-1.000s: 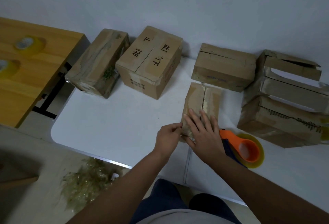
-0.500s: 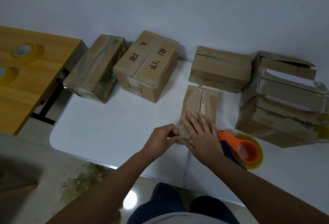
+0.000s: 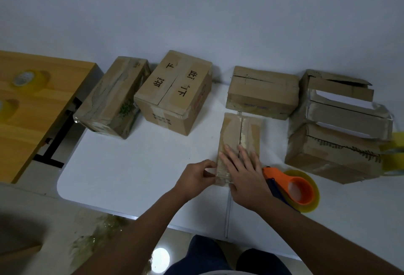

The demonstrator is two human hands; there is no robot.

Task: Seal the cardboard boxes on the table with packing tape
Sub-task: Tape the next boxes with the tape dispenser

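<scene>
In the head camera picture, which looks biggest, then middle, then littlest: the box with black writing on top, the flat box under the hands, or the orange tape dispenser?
1. Box with black writing, clearly the biggest.
2. Flat box under the right hand.
3. Orange tape dispenser, the littlest.

The dispenser sits nearer the camera, so it may look bigger than it is.

The right hand (image 3: 244, 174) lies flat on the small cardboard box (image 3: 240, 141) near the white table's (image 3: 131, 165) front edge, the left hand (image 3: 196, 178) pinches tape at its left end, and the orange tape dispenser (image 3: 293, 187) rests just beside it.
</scene>
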